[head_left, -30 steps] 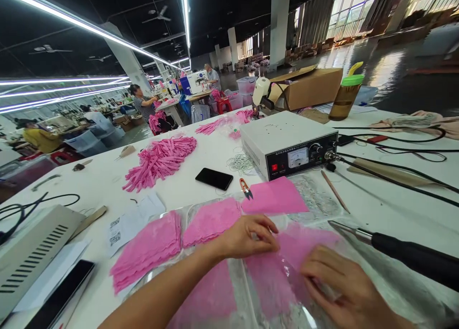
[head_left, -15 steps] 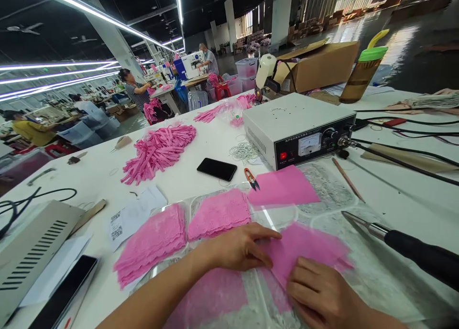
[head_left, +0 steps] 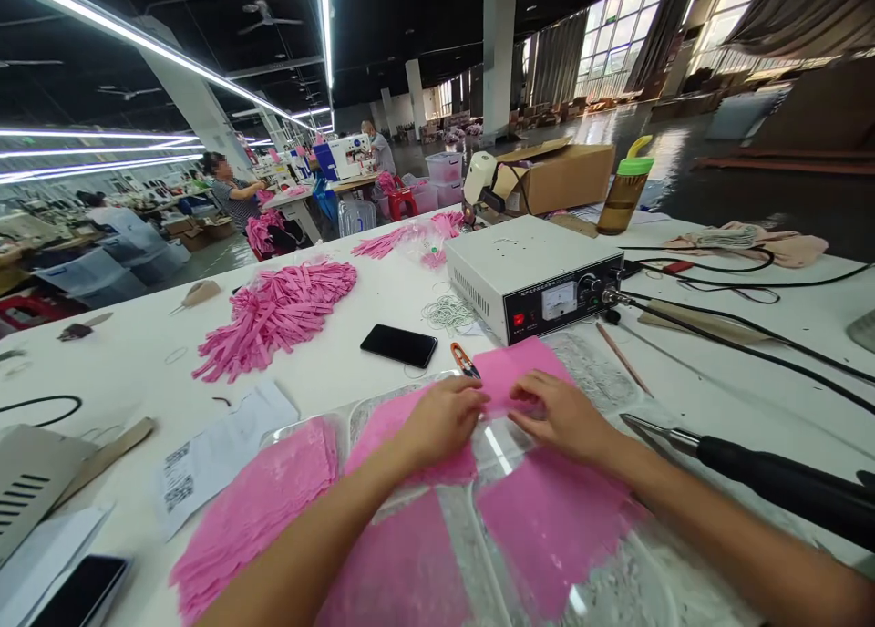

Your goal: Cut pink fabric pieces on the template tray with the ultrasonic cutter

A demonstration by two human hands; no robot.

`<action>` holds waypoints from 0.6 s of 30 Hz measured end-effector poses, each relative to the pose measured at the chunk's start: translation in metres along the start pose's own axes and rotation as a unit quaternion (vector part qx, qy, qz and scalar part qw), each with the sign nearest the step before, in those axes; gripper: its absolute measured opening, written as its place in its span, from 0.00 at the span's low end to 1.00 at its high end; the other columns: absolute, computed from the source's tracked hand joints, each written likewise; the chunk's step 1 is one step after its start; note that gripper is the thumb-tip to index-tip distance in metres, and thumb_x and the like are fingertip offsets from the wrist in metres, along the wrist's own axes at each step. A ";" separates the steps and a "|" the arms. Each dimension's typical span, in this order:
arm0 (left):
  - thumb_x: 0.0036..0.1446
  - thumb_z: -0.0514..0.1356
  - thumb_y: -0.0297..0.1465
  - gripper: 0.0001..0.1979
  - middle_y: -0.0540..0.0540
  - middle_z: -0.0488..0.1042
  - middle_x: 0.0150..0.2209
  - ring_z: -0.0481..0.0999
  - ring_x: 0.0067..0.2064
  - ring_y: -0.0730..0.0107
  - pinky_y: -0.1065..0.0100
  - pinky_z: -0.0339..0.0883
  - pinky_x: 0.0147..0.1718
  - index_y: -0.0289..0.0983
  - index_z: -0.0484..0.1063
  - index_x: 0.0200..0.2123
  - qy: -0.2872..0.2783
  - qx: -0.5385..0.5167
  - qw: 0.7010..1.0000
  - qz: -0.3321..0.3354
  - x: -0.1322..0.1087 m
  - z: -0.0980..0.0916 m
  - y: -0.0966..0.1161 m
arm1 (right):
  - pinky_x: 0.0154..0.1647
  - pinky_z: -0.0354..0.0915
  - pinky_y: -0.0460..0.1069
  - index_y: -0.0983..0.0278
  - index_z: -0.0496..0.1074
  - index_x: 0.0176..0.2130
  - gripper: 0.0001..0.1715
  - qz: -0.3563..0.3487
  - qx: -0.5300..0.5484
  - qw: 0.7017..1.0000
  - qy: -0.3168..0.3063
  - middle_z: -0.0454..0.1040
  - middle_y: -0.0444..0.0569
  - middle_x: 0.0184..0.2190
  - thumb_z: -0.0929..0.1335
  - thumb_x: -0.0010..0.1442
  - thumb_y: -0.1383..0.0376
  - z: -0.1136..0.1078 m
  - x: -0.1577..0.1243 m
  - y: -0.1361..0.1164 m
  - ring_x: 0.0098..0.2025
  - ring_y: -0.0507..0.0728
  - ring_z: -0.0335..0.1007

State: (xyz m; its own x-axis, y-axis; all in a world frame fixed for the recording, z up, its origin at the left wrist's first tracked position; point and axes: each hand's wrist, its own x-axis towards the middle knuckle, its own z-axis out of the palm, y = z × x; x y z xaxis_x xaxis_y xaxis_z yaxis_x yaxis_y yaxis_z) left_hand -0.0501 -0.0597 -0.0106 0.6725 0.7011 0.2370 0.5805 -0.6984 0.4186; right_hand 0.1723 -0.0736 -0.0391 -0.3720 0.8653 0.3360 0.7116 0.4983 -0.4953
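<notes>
My left hand reaches over a stack of pink fabric pieces. Its curled fingertips close on the lower left edge of a flat pink fabric sheet. Opposite it, my right hand is at the same sheet's lower edge, thumb and fingers apart. Below the right wrist lies a pink fabric piece on the clear plastic-covered work surface. Another pink piece rests to its left, partly behind my left forearm. A scalloped pink stack sits further left. Orange-handled thread snips lie just beyond my left hand.
A pointed black-handled tool lies at the right, near a control box with cables. A phone, pink strips and a paper with printed codes lie on the table. A bottle stands behind. Co-workers sit at sewing machines.
Both hands have moved away from the near-right pink fabric to the flat pink sheet near the control box. The near fabric now lies uncovered by my fingers. The view has tilted upward.
</notes>
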 end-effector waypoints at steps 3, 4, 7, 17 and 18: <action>0.56 0.54 0.20 0.17 0.41 0.74 0.52 0.73 0.53 0.62 0.60 0.67 0.54 0.36 0.77 0.45 0.008 0.015 1.000 -0.006 0.011 0.004 -0.019 | 0.37 0.69 0.52 0.66 0.70 0.39 0.10 -0.008 -0.034 0.999 -0.040 0.71 0.48 0.38 0.68 0.64 0.60 0.012 0.014 0.002 0.37 0.55 0.69; 0.56 0.54 0.20 0.17 0.43 0.75 0.51 0.74 0.52 0.63 0.62 0.67 0.53 0.37 0.77 0.44 0.006 0.017 1.000 -0.003 0.012 0.005 -0.023 | 0.39 0.69 0.53 0.66 0.70 0.40 0.11 -0.013 -0.044 0.998 -0.051 0.71 0.48 0.39 0.68 0.65 0.59 0.015 0.016 0.002 0.38 0.55 0.70; 0.56 0.54 0.20 0.16 0.44 0.76 0.50 0.74 0.52 0.64 0.64 0.67 0.53 0.38 0.78 0.43 -0.003 0.022 1.000 0.007 0.008 0.006 -0.029 | 0.40 0.70 0.53 0.65 0.71 0.41 0.10 -0.023 -0.062 0.995 -0.075 0.72 0.48 0.40 0.66 0.67 0.60 0.019 0.018 0.004 0.39 0.55 0.70; 0.60 0.59 0.25 0.06 0.40 0.69 0.57 0.68 0.58 0.55 0.54 0.60 0.55 0.36 0.78 0.34 -0.032 0.042 0.997 0.049 0.004 0.007 -0.020 | 0.39 0.70 0.52 0.66 0.71 0.38 0.09 -0.029 -0.021 0.996 -0.076 0.72 0.47 0.36 0.66 0.67 0.62 0.016 0.017 0.012 0.37 0.54 0.70; 0.60 0.59 0.24 0.08 0.39 0.70 0.56 0.68 0.58 0.55 0.54 0.59 0.55 0.36 0.77 0.32 -0.033 0.041 0.997 0.049 0.006 0.007 -0.019 | 0.39 0.70 0.52 0.66 0.71 0.37 0.09 -0.028 -0.014 0.997 -0.074 0.72 0.47 0.36 0.66 0.67 0.62 0.016 0.017 0.012 0.37 0.54 0.70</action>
State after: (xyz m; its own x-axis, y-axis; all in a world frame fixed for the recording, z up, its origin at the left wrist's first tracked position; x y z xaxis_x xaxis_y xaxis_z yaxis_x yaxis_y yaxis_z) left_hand -0.0537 -0.0437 -0.0236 0.7552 0.6194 0.2145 0.5442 -0.7748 0.3218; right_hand 0.1651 -0.0523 -0.0518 -0.4948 0.8353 0.2396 0.7020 0.5467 -0.4564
